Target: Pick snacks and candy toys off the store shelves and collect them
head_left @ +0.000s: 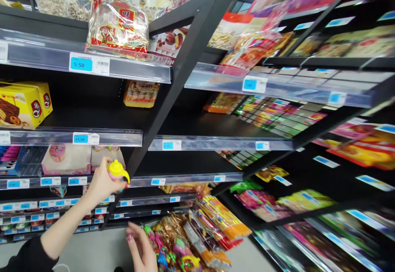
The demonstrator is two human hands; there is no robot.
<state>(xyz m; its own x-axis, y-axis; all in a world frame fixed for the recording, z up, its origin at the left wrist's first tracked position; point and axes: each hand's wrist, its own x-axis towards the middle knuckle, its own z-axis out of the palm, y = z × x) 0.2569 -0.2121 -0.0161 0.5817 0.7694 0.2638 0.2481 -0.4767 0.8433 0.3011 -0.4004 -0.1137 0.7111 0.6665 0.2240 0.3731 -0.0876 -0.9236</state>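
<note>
My left hand (103, 181) is closed around a small toy-like container (116, 168) with a bright yellow lid and a curved yellow handle or spout. It is held in front of the shelf edge, beside an open display box (66, 167) with a pink tub (57, 152) in it. Low in the view, my right hand (140, 247) has its thumb and fingers apart, and nothing shows between them. Just right of that hand lies a pile of packaged snacks, with colourful small toys (166, 253), gold crinkled wrapping (171, 226) and a long orange-yellow packet (225, 218).
Dark shelves with price strips rise ahead, split by a slanting upright post (185, 66). Yellow boxes (24, 103) stand on the left shelf, below a clear red-printed snack bag (119, 25). More shelves (333, 161) of blurred packets run along the right. Grey floor (92, 247) shows below.
</note>
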